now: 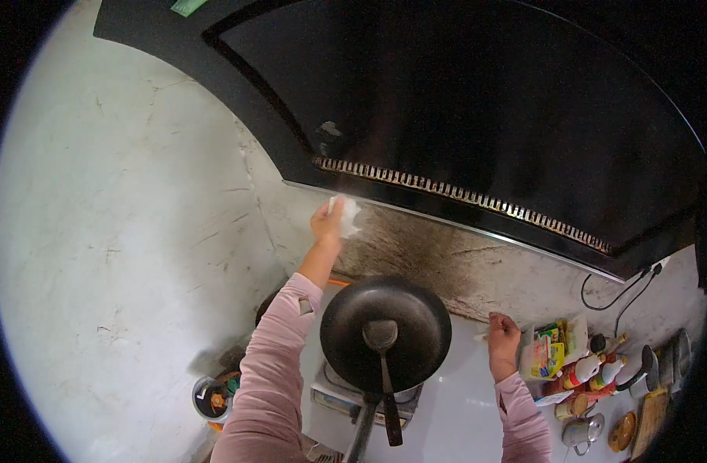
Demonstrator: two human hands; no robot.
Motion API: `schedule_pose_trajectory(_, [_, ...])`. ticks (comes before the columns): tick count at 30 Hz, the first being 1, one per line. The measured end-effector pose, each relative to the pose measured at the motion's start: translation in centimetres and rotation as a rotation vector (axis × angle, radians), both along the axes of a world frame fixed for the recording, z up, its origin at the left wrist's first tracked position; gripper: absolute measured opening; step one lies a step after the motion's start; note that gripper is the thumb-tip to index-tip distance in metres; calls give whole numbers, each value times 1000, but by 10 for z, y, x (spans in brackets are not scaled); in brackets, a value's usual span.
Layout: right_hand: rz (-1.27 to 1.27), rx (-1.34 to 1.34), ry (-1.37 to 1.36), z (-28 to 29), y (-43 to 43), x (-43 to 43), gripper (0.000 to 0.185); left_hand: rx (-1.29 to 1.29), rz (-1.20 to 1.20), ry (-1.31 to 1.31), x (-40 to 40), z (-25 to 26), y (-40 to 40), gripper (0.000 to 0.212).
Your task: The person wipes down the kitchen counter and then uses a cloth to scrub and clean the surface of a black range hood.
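Note:
My left hand (328,221) reaches up to the lower left edge of a black range hood (446,116), pinching a crumpled white tissue or cloth (348,219) that looks slightly blurred. Behind it, the wall (411,243) carries a dark, sooty stain. Below, a black wok (342,341) with a dark-handled spatula (388,370) lying in it sits on a gas stove (330,393). My right hand (504,346) is over the back of the white counter, left of the condiments, with curled fingers. A small whitish patch shows beside it; whether the hand grips anything is unclear.
Right of my right hand stand a plastic bin of packets (544,353), several bottles (585,370), a steel lidded pot (582,434) and a wooden board (651,425). Black cords (613,295) hang below the hood's right end. A round container (211,399) is at lower left.

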State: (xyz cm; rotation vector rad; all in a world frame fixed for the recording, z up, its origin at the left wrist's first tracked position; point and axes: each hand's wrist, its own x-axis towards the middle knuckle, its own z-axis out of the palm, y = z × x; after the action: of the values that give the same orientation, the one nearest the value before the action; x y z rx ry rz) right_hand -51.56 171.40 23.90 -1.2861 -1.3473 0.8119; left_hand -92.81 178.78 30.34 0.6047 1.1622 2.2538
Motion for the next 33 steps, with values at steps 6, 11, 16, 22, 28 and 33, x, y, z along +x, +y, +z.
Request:
schedule_pose_trajectory(6, [-2,-89,193,-34,-46,44,14,187,339,94,-39,15,-4,13])
schedule_pose_trajectory(11, [-74,-242,349,-79,-103,78,13,21,776,607,-89,38,16,15])
schedule_pose_trajectory(16, [-128,-276,359,-91,-164,117,17,-18,743,705,14,43,32,24])
schedule_pose_trajectory(22, [-245,-384,431,-115,-213,174,18,99,403,750,167,51,24,29])
schedule_pose_trajectory(28, [-358,-404,432,-140,-248,228,18,188,85,798,337,61,26,28])
schedule_pose_trajectory(33, [-454,-393,366,-164,-275,264,17,290,87,1009,460,59,42,27])
